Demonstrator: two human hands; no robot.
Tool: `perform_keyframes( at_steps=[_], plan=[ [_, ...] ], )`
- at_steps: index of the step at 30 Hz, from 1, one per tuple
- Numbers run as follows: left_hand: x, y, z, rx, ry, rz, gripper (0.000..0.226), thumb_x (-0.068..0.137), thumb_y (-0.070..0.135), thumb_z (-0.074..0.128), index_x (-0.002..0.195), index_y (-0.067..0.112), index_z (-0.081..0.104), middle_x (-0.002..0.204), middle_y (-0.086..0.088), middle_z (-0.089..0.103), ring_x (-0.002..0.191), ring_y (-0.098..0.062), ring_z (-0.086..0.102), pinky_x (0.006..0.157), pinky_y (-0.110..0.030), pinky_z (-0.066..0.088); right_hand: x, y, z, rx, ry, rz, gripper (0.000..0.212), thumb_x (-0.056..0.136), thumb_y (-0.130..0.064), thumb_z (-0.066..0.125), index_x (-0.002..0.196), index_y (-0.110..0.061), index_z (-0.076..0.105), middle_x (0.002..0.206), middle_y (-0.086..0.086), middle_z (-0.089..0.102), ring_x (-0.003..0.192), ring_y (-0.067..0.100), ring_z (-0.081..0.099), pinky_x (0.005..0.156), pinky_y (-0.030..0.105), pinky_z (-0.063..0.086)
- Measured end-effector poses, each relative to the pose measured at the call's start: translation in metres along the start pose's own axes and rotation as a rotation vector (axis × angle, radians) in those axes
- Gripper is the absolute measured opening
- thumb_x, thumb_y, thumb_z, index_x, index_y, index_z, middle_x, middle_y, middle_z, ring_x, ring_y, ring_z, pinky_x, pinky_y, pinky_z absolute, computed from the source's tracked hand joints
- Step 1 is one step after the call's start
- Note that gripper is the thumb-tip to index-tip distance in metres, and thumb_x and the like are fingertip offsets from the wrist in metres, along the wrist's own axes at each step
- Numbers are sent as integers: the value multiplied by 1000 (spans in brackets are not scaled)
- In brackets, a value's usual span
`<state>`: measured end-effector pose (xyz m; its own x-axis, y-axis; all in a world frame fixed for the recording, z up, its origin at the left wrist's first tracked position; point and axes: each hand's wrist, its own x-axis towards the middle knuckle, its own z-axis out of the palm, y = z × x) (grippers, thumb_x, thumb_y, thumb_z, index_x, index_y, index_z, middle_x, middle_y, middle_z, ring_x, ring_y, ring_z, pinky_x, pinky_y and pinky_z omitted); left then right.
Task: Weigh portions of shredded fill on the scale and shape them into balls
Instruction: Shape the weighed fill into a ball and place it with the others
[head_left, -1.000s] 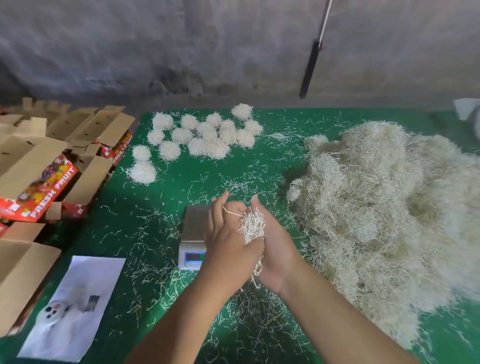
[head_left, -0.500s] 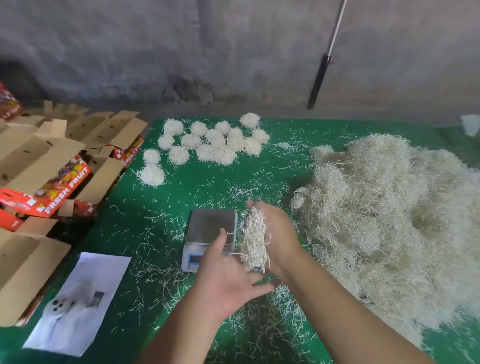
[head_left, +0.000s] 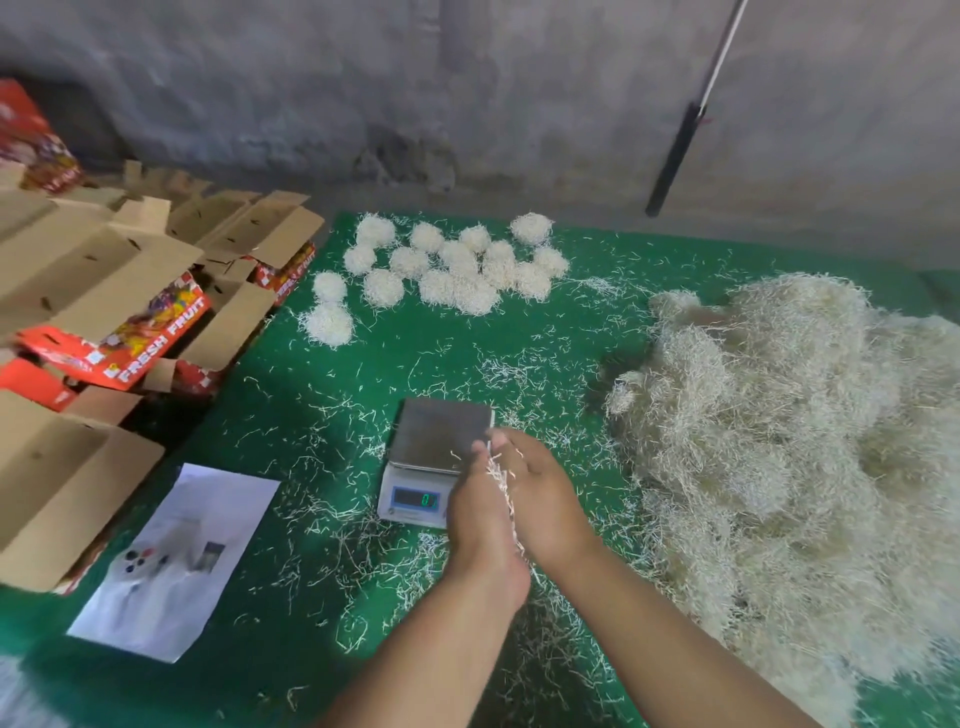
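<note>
Left hand (head_left: 480, 512) and right hand (head_left: 545, 499) pressed a fill portion (head_left: 501, 483) between flat palms by the scale (head_left: 436, 457); rolling evenly should round it.

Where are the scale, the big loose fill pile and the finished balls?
scale (head_left: 441, 431): head view, on its bare steel platform.
loose fill pile (head_left: 800, 447): head view, on the heap's middle.
finished balls (head_left: 457, 270): head view, on a ball mid-cluster.
</note>
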<state>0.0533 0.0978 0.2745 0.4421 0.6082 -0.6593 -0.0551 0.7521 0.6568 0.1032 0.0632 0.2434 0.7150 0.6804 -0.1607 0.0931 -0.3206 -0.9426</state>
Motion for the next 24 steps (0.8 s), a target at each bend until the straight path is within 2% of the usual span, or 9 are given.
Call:
perform_keyframes(
  at_steps=[3, 6, 9, 10, 13, 16, 19, 22, 24],
  plan=[
    [15, -3, -10, 133, 79, 70, 25, 107, 33, 51, 100, 17, 69, 93, -2, 69, 89, -25, 67, 73, -35, 51, -5, -1, 7, 277, -8, 110, 22, 110, -40, 54, 109, -35, 75, 107, -9, 78, 103, 8, 72, 85, 20, 51],
    [27, -3, -16, 193, 94, 220, 22, 101, 18, 53, 94, 3, 66, 85, -10, 65, 82, -29, 66, 71, -35, 47, -8, -3, 8, 518, 0, 189, 23, 100, -52, 64, 117, -39, 73, 117, -13, 77, 112, 2, 70, 95, 30, 50],
    [31, 5, -19, 304, 34, 450, 26, 92, 28, 53, 70, 18, 44, 70, -3, 42, 67, -18, 37, 64, -38, 31, -6, -2, -1, 707, -40, 247, 43, 95, -70, 59, 132, -49, 64, 124, -42, 63, 115, -24, 52, 110, 32, 35],
    [31, 7, -20, 385, -7, 561, 30, 92, 28, 52, 67, 20, 37, 67, 2, 35, 64, -15, 32, 61, -34, 28, -5, -3, -7, 793, -60, 320, 47, 93, -74, 57, 135, -53, 61, 123, -47, 57, 121, -24, 44, 118, 39, 29],
    [27, 5, -17, 625, -144, 824, 32, 99, 30, 48, 70, 20, 40, 65, 13, 39, 60, -10, 34, 54, -28, 29, -3, -1, -19, 1035, -152, 476, 45, 97, -77, 50, 125, -51, 73, 133, -20, 69, 139, 2, 50, 123, 51, 33],
    [30, -6, -14, 1025, -87, 1017, 30, 106, 43, 40, 85, 25, 53, 101, 15, 52, 96, -15, 51, 84, -43, 46, -3, -3, -19, 1141, -194, 484, 71, 101, -73, 48, 134, -15, 72, 136, 10, 69, 131, 25, 63, 114, 43, 45],
    [35, -14, -12, 1313, 45, 1071, 50, 109, 56, 14, 102, 28, 55, 153, 3, 35, 148, -22, 29, 122, -62, 22, 3, -7, -15, 1164, -168, 457, 65, 109, -63, 40, 126, -9, 72, 128, 11, 70, 124, 27, 64, 112, 40, 45],
    [37, -21, -12, 1357, -5, 1055, 62, 105, 60, -2, 114, 29, 51, 169, 2, 15, 161, -20, 2, 126, -63, 10, 8, -3, -16, 1090, -55, 417, 53, 115, -37, 36, 103, -11, 80, 101, 7, 76, 97, 21, 74, 88, 34, 59],
    [35, -22, -14, 1293, -66, 1018, 64, 104, 62, 0, 117, 27, 52, 171, 7, 10, 159, -19, 8, 126, -56, 16, 10, -8, -18, 1011, 47, 431, 48, 112, -32, 44, 87, -18, 82, 77, 5, 74, 72, 19, 73, 67, 29, 60]
  ],
)
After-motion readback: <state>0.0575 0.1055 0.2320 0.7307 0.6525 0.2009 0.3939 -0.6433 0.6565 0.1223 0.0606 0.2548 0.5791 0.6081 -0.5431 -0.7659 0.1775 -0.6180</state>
